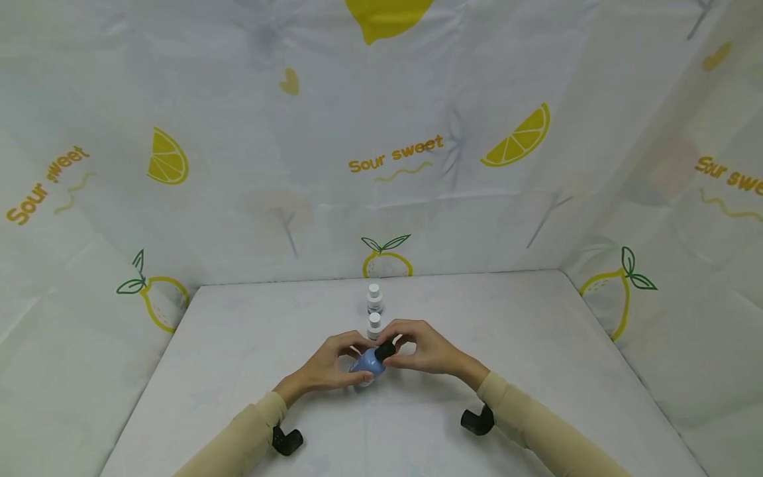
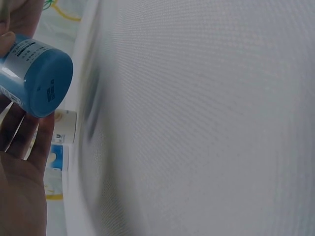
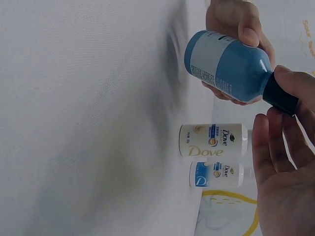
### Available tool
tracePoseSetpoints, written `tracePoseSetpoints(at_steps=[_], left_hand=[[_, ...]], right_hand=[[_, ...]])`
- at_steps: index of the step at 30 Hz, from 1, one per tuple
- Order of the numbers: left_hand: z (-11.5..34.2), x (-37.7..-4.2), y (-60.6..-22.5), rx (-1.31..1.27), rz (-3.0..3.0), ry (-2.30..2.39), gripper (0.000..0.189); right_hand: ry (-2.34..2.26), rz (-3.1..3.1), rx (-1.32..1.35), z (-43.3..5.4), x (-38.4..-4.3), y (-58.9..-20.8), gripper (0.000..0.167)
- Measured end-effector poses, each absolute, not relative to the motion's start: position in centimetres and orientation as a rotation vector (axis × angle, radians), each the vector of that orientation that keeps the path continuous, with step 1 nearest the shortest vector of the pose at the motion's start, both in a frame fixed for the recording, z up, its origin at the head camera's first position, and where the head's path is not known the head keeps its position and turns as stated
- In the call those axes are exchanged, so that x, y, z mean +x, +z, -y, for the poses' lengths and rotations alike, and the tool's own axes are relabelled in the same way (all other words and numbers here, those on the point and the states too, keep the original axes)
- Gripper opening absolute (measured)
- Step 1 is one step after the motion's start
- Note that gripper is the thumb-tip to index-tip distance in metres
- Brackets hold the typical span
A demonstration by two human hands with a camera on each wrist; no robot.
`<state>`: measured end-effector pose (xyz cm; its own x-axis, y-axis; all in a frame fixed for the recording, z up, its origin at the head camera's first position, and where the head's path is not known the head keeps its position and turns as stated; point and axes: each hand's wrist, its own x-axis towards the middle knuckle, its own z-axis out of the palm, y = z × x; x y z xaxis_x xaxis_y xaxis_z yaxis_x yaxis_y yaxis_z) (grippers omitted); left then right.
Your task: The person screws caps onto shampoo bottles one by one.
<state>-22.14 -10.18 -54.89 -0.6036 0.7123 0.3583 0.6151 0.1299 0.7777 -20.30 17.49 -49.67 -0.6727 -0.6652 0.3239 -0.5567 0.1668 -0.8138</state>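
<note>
A blue bottle (image 3: 236, 66) with a pale printed label and a black cap (image 3: 280, 94) is held tilted above the table, its cap end toward the right. My left hand (image 1: 330, 363) grips the body, thumb on the near side and fingers behind. With thumb and fingertips, my right hand (image 1: 430, 349) pinches the black cap. In the left wrist view the bottle's round base (image 2: 51, 84) faces the camera, and the cap is out of sight there.
Two white Dove bottles stand just behind my hands, one behind the other: the nearer bottle (image 3: 211, 139) and the farther bottle (image 3: 216, 174) with a blue label patch. The white-covered table (image 1: 238, 344) meets a lemon-print cloth (image 1: 268, 232) at its back edge.
</note>
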Motion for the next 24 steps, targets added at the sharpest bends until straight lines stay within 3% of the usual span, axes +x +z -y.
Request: tracePoseSetpoints(at_steps=[24], left_hand=[[9.88, -22.23, -55.26, 1.404, -2.239, 1.514, 0.044]], right_hand=[[-1.564, -2.402, -1.037, -16.87, -19.94, -50.44, 0.023]])
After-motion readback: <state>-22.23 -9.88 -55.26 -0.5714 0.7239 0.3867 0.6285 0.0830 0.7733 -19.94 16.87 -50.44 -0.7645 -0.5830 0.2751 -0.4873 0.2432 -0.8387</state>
